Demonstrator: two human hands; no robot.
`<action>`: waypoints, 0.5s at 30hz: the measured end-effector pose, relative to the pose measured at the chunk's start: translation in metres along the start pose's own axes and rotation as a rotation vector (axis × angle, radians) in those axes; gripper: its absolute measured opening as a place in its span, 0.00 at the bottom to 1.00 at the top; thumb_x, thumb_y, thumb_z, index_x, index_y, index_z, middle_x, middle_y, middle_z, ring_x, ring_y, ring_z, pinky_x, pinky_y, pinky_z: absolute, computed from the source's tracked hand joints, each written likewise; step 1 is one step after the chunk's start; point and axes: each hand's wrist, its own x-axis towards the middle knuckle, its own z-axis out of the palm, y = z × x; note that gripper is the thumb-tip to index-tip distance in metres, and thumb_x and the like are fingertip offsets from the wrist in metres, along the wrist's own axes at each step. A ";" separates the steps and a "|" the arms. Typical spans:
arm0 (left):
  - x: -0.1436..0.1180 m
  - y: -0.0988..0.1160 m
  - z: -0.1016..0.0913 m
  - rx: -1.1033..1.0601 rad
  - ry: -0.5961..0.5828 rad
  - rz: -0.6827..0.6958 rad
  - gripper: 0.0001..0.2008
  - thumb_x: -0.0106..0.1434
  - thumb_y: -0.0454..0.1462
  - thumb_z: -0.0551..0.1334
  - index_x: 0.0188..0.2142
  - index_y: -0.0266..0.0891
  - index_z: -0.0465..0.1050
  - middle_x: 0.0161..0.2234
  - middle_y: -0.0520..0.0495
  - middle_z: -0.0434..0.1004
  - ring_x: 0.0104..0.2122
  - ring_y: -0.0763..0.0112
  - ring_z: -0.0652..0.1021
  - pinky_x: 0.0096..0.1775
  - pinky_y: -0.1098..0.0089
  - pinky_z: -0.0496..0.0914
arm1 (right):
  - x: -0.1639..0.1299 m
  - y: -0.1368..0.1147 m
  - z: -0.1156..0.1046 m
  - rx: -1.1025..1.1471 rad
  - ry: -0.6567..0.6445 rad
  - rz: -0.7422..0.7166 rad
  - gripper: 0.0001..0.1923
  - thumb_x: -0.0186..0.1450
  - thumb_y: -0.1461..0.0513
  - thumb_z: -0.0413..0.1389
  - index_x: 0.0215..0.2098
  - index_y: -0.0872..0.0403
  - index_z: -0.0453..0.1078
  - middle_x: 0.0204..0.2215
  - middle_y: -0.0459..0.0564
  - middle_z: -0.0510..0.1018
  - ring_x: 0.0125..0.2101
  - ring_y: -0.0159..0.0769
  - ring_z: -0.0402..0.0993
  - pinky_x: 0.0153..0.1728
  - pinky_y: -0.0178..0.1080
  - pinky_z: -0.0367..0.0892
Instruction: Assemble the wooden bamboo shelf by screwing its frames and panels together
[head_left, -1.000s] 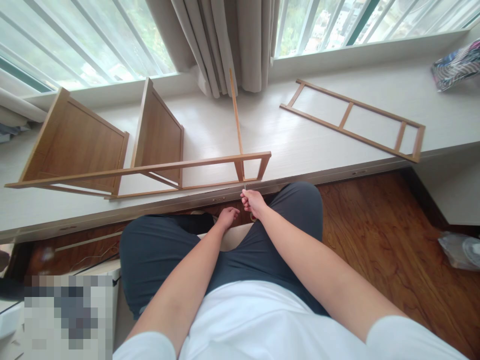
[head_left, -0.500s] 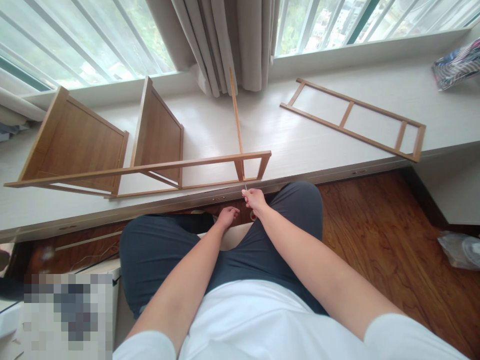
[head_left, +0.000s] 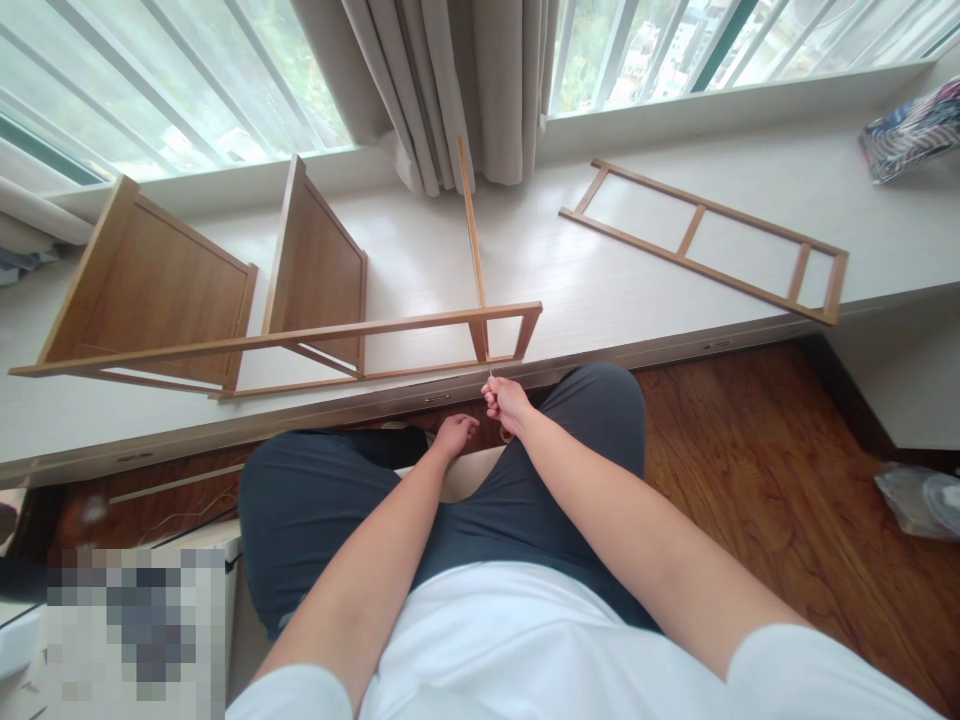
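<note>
Daylight from the barred windows falls on a long white table (head_left: 615, 280) that runs below the sill, a grey curtain (head_left: 457, 90) hanging at its far edge. On the table's left half stands a half-built wooden shelf frame (head_left: 300, 340) with two brown panels, its near rail along the front edge. A loose ladder-shaped side frame (head_left: 709, 240) lies flat toward the right end, well apart from it. The right hand (head_left: 508, 402) is closed around a thin metal tool (head_left: 491, 376), its tip just below the frame's near right corner; against half a second ago the hand has barely shifted. The left hand (head_left: 454, 436) rests loosely curled, holding nothing, just beside it over the lap, unchanged
</note>
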 end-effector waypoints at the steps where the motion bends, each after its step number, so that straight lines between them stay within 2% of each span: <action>1: 0.001 -0.001 0.000 -0.002 -0.002 0.005 0.10 0.59 0.33 0.58 0.32 0.34 0.79 0.27 0.47 0.77 0.23 0.75 0.71 0.29 0.74 0.66 | 0.000 -0.001 -0.001 0.040 -0.032 0.034 0.17 0.73 0.59 0.50 0.26 0.55 0.63 0.13 0.37 0.60 0.14 0.23 0.49 0.17 0.28 0.50; 8: 0.009 -0.009 0.000 -0.001 -0.018 0.020 0.11 0.58 0.32 0.56 0.33 0.33 0.79 0.28 0.46 0.78 0.23 0.76 0.71 0.29 0.74 0.66 | 0.003 -0.002 -0.007 0.257 -0.186 0.182 0.18 0.76 0.60 0.45 0.28 0.54 0.62 0.14 0.38 0.58 0.15 0.25 0.48 0.19 0.29 0.51; 15: 0.007 -0.008 -0.001 0.014 -0.010 0.036 0.11 0.59 0.33 0.57 0.32 0.33 0.79 0.27 0.45 0.79 0.23 0.74 0.72 0.28 0.74 0.67 | 0.010 -0.003 -0.009 0.349 -0.291 0.235 0.19 0.76 0.63 0.45 0.27 0.56 0.64 0.16 0.41 0.62 0.17 0.25 0.53 0.21 0.29 0.51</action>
